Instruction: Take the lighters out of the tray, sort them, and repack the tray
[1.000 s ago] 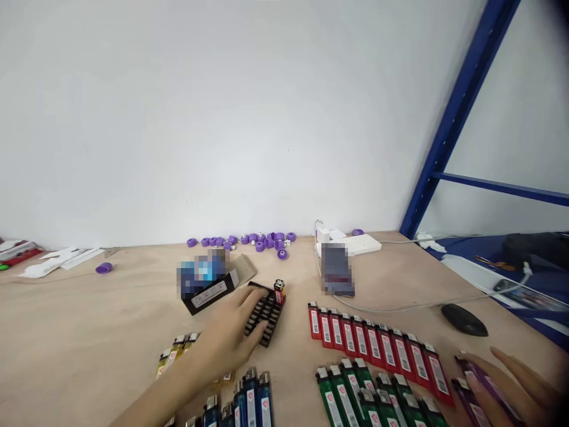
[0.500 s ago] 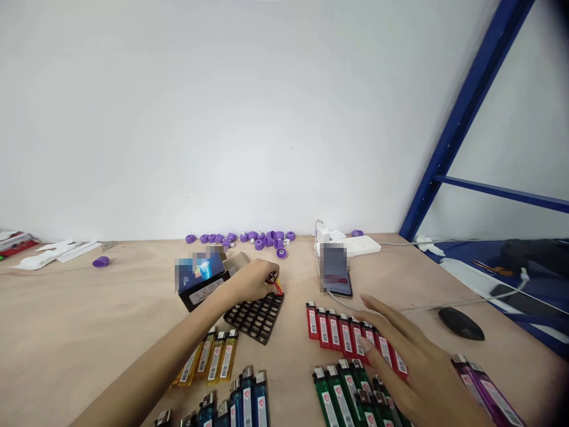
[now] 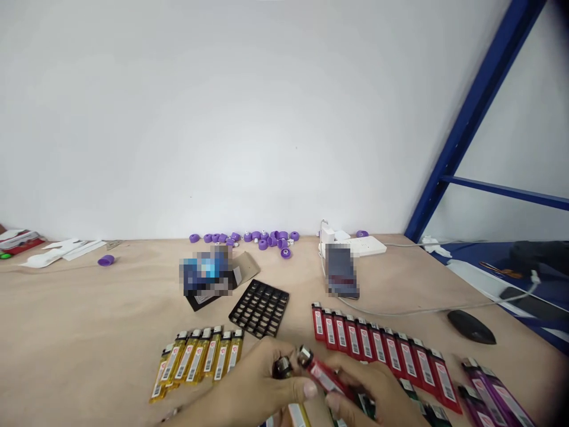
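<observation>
My left hand (image 3: 262,379) is closed around lighters low in the middle, one with a dark top and a yellow one (image 3: 299,414) under the fingers. Beside it, my right hand (image 3: 368,385) grips a red lighter (image 3: 324,373) tilted with its metal top toward the left hand. A row of red lighters (image 3: 391,350) lies behind and right of the right hand. Yellow lighters (image 3: 195,359) lie left of the left hand. Green lighters (image 3: 438,415) are partly hidden by the right hand. Beyond the hands lies a black grid tray (image 3: 260,308).
An open box (image 3: 208,281) stands behind the yellow lighters. Purple caps (image 3: 267,240) lie along the wall. A phone (image 3: 341,270), a power strip (image 3: 368,245) and a cable are at the back right. A black mouse (image 3: 471,327) and purple lighters (image 3: 498,394) are at right.
My left hand has pulled back from the grid tray to the front middle. My right hand has moved left and closed on a red lighter. More red and yellow lighters are uncovered.
</observation>
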Demonstrator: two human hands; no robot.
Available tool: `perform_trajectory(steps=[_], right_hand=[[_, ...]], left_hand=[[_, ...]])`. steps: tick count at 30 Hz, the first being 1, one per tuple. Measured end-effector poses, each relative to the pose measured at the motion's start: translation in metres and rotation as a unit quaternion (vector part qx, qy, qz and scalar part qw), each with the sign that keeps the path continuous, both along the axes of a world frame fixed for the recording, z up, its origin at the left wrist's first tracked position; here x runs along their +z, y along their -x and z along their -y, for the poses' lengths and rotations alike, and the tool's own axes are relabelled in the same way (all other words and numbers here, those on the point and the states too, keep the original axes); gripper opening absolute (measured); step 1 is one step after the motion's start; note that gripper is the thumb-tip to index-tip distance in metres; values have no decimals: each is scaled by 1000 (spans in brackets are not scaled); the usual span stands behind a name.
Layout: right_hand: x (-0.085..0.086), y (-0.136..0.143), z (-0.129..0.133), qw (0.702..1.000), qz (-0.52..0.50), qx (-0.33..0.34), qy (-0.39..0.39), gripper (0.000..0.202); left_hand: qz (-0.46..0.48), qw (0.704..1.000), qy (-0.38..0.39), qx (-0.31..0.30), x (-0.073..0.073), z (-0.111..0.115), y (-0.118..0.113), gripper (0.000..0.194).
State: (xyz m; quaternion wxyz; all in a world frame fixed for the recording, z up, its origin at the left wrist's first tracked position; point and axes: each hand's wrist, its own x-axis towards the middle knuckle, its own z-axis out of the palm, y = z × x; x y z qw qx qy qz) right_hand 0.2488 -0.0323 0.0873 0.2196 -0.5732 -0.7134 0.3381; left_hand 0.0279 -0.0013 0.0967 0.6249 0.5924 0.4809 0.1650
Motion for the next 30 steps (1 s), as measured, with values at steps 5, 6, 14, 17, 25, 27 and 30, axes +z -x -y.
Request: perform_trajectory(steps=[5,6,14,17,25,27,30], right_hand=[[-10,-28,-24,995,-9,-87,-39,34],[-12,-35,-29,993,23,-105,-47,32],[-13,-45,-41,940,305,-145,-57,37],[-18,-46,-39,927,343,-138,-65,43],[-34,-60,-44,898,347,-182,-201,32],[-37,-61,-46,906,304,-180,-235,30],[-41,-55,-45,919,231,-140,-288,28]], left_hand=[[-221,961,-163,25,2,-14,54,29],[-249,946,-204,34,2,-18,66,25],[-386,866,-305,86,-25,-31,118,17],[-401,849,-327,105,-38,-28,124,37],[-405,808,-397,158,-35,-13,137,39],[-402,788,-437,163,-34,-3,141,40],[-401,746,-514,135,-44,20,143,42]])
